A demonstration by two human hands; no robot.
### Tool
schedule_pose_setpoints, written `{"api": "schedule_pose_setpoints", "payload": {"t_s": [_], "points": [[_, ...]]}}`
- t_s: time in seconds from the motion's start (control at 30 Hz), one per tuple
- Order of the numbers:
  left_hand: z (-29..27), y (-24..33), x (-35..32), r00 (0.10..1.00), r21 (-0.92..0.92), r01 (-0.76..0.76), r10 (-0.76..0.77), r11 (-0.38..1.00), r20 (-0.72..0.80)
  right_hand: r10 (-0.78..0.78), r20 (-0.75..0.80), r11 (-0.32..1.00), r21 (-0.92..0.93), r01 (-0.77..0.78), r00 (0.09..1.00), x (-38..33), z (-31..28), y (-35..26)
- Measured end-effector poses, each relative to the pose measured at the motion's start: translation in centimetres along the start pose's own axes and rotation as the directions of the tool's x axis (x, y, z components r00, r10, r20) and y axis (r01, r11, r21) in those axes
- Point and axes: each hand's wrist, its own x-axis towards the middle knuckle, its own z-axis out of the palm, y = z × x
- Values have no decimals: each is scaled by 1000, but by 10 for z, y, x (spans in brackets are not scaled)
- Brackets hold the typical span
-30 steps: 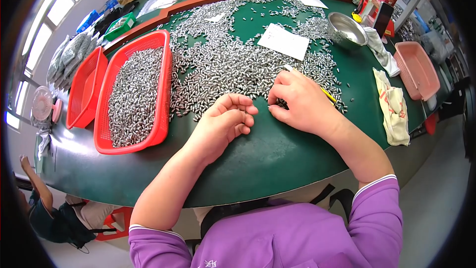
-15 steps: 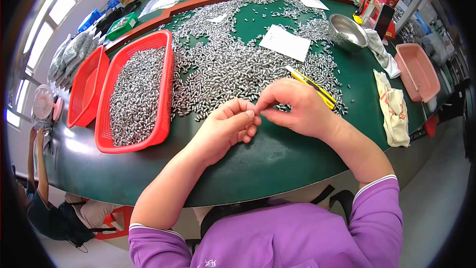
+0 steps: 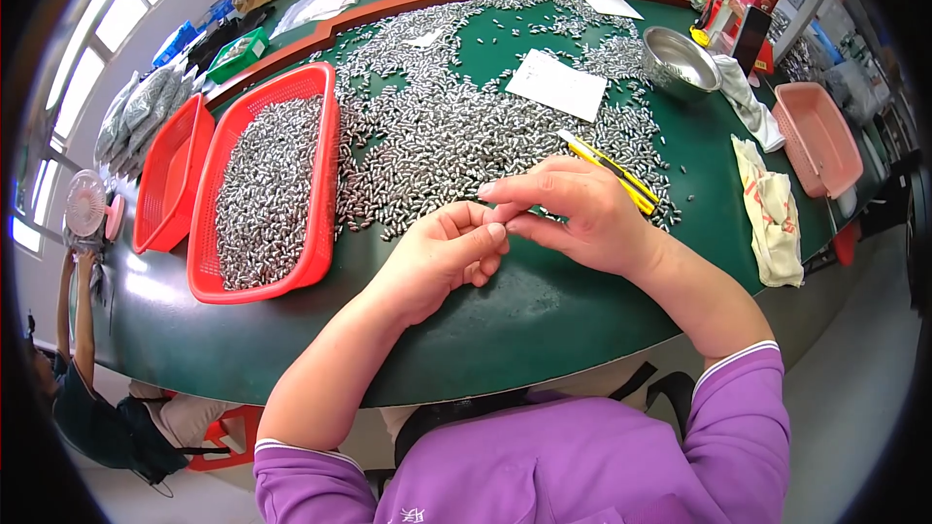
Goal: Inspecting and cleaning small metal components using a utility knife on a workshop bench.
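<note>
My left hand [image 3: 439,260] is closed above the green table's near part, thumb and forefinger pressed together. Meeting it at the fingertips is my right hand [image 3: 587,218], its thumb and bent fingers drawn in around the same spot. Whatever lies between the fingertips is too small or too hidden to make out. Just beyond both hands spreads a wide heap of small, shiny metal pieces [image 3: 437,146], barrel-shaped. A yellow utility knife [image 3: 621,178] rests on the heap behind my right hand. White paper [image 3: 556,85] lies farther back on the pieces.
At left, a red plastic basket [image 3: 329,165] holds more metal pieces, beside another red basket [image 3: 155,218]. A steel bowl [image 3: 682,58], a cream cloth [image 3: 772,213] and a pink basket [image 3: 820,136] stand right. Another person [image 3: 97,417] sits at far left.
My right forefinger has lifted and stretched out over the left fingertips, where before it was bent down in a pinch. Both hands stay in nearly the same place.
</note>
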Motion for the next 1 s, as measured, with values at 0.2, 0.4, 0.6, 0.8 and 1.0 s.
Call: {"api": "schedule_pose_setpoints", "payload": {"t_s": [0.2,0.4,0.6,0.8,1.0], "points": [[1,3,-1,1000,-23,-15,15,1000,-11,-39,-49,991,-131,32,998,2,-6,4],[4,4,0,999,-43,-48,47,998,-18,-80,-32,991,-113,76,996,2,-3,4],[4,4,0,997,-23,-70,69,997,-23,-57,4,988,-141,57,998,4,-8,5],[4,4,1,997,-20,-63,62,998,-36,-3,-51,985,-171,-5,999,1,-9,8],[5,4,-2,997,-14,-72,72,997,-43,34,-133,950,-305,-73,991,2,-15,8]]}}
